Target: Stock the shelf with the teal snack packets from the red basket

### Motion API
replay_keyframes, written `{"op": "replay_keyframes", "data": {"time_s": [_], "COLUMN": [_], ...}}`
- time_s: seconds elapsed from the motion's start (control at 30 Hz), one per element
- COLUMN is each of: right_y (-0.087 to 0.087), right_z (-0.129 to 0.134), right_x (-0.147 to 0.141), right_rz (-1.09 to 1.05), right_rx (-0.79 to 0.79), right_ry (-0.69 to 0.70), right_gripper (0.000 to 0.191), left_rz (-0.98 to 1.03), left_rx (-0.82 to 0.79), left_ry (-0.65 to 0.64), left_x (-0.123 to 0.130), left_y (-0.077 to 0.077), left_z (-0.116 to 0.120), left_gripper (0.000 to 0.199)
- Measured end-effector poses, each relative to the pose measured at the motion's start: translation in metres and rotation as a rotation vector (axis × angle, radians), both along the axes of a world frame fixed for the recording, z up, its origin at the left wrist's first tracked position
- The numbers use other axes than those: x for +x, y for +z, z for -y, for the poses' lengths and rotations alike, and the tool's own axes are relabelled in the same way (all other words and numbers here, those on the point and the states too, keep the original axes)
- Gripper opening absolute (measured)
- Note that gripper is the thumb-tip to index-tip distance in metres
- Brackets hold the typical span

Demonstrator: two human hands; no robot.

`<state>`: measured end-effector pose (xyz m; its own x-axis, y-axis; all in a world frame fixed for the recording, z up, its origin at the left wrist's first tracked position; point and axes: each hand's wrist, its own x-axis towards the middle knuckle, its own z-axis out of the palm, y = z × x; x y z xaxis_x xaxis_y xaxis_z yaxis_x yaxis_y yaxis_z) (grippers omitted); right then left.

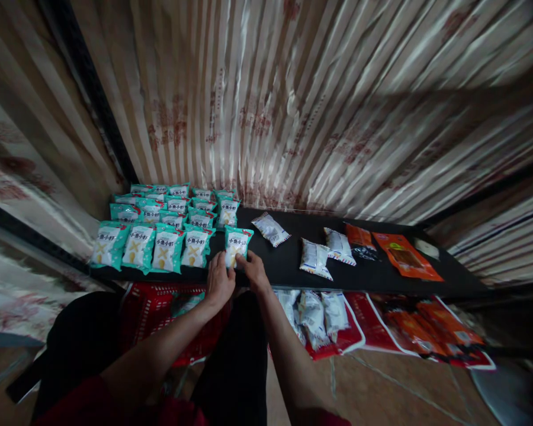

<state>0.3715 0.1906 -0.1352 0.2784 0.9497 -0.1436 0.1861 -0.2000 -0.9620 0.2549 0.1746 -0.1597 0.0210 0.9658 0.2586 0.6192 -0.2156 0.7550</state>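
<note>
Between my two hands a teal-and-white snack bag point(237, 244) stands upright at the front edge of the black shelf point(270, 266). My left hand point(220, 279) grips its lower left side, and my right hand point(253, 271) has its fingers on the lower right side. To the left, several matching snack bags point(161, 247) stand in rows, the front row level with the one I hold. A white snack bag point(270, 229) lies flat on the shelf just behind and to the right of my hands.
Farther right on the shelf lie two white bags point(315, 258) and orange packets point(406, 256). Below the front edge are a red basket point(146, 313), a red bag of white packets point(313, 316) and another with orange packets point(420, 331). A striped curtain point(249, 106) hangs behind.
</note>
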Motion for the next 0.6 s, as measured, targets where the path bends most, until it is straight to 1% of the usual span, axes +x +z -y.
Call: {"op": "replay_keyframes", "data": {"time_s": [0.17,0.43,0.6], "right_y": [-0.004,-0.004,-0.009], "right_z": [-0.015,-0.039,-0.054], "right_x": [0.0,-0.003,-0.004], "right_rz": [0.033,-0.072,-0.067], "right_rx": [0.004,0.043,0.056], "right_ry": [-0.015,0.005,0.01], "right_gripper": [0.036,0.039,0.037], "left_rz": [0.018,0.01,-0.022], "left_rx": [-0.009,0.02,-0.036], "left_ry": [-0.003,-0.025,-0.039], "left_x": [0.003,0.008,0.01], "left_y": [-0.002,-0.002,-0.004], "left_z": [-0.005,-0.016,-0.026], "left_gripper": [0.052,0.053,0.055]}}
